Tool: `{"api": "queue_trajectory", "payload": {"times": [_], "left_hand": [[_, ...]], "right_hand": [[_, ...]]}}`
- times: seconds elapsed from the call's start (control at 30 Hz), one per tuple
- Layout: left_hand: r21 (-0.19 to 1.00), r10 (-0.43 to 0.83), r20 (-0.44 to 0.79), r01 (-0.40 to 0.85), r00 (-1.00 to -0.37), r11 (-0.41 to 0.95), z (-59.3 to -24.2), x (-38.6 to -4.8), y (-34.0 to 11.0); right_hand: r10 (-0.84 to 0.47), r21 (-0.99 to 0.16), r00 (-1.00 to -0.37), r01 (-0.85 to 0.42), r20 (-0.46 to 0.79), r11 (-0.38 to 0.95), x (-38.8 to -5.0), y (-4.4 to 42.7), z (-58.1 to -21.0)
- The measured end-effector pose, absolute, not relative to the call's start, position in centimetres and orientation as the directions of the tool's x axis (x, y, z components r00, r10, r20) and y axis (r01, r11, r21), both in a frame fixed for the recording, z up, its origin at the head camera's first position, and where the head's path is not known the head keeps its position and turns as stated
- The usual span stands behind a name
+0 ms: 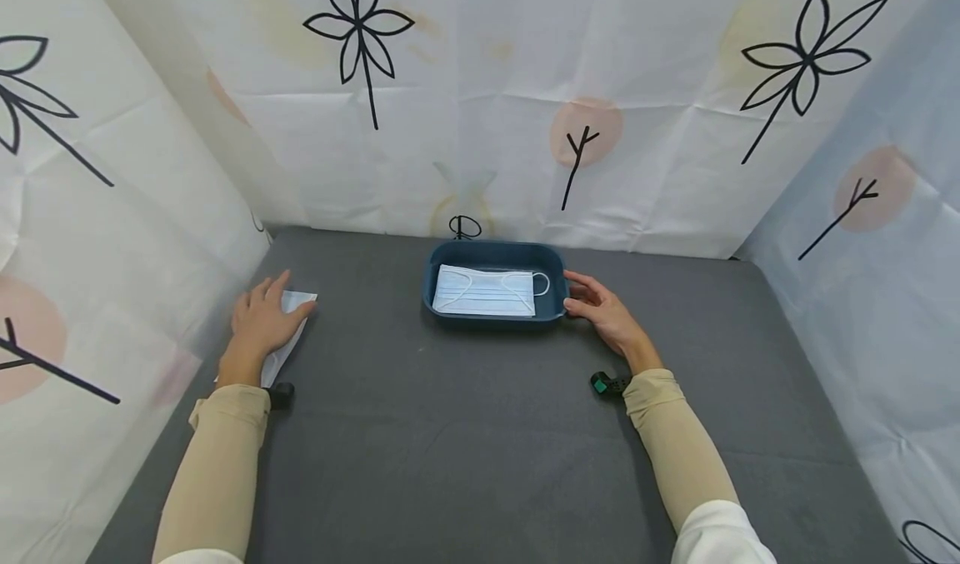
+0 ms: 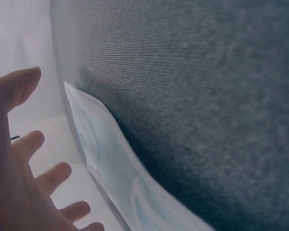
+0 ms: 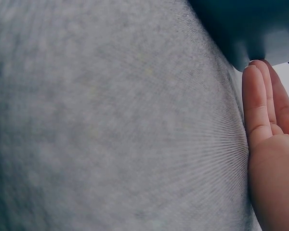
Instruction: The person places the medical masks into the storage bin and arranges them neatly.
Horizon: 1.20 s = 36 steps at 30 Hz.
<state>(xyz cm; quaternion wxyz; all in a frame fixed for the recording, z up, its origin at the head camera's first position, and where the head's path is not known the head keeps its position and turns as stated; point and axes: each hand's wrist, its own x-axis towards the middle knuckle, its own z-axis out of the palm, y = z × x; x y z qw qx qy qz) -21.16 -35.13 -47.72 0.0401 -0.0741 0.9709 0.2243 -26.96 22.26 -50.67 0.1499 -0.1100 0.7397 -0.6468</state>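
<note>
A blue rectangular tray [image 1: 495, 321] stands at the back of the grey table, with a light blue face mask [image 1: 483, 291] lying flat in it. My right hand [image 1: 609, 318] touches the tray's right end. In the right wrist view its straight fingers [image 3: 255, 98] meet the tray's outer wall [image 3: 265, 36]; the thumb is out of sight there. At the left, my left hand [image 1: 260, 324] is spread over a second face mask [image 1: 283, 357], partly covering it in the head view. The left wrist view shows the fingers apart from this mask [image 2: 108, 149], holding nothing.
White fabric walls [image 1: 480, 147] printed with flowers and trees enclose the grey table [image 1: 450, 447] at the back and both sides. The left mask lies close to the left wall. Each wrist carries a small dark device [image 1: 609, 383].
</note>
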Motion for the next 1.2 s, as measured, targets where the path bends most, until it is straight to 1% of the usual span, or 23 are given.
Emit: {"api": "queue_trajectory", "payload": {"times": [0.33, 0.7, 0.83, 1.03, 1.2], "left_hand": [[0.451, -0.112, -0.207, -0.196, -0.972, 0.871, -47.4, -21.79, -35.95], [0.371, -0.043, -0.286, -0.152, -0.957, 0.916, -46.79, -21.3, -36.03], [0.346, -0.032, -0.289, -0.136, -0.957, 0.928, -46.93, -21.35, -36.11], [0.328, 0.014, -0.247, -0.07, -0.969, 0.942, -46.97, -21.51, -35.97], [0.347, -0.027, -0.26, -0.119, -0.965, 0.93, -46.83, -21.38, -35.85]], "right_hand": [[-0.364, -0.991, -0.928, 0.027, -0.074, 0.133, -26.87, 22.27, -50.5], [-0.352, -0.991, -0.932, 0.048, -0.09, 0.127, -26.91, 22.21, -50.57], [-0.354, -0.989, -0.931, 0.041, -0.089, 0.14, -26.92, 22.24, -50.59], [-0.354, -0.988, -0.931, 0.038, -0.091, 0.152, -26.86, 22.28, -50.59], [-0.355, -0.988, -0.93, 0.043, -0.093, 0.146, -26.82, 22.21, -50.52]]}}
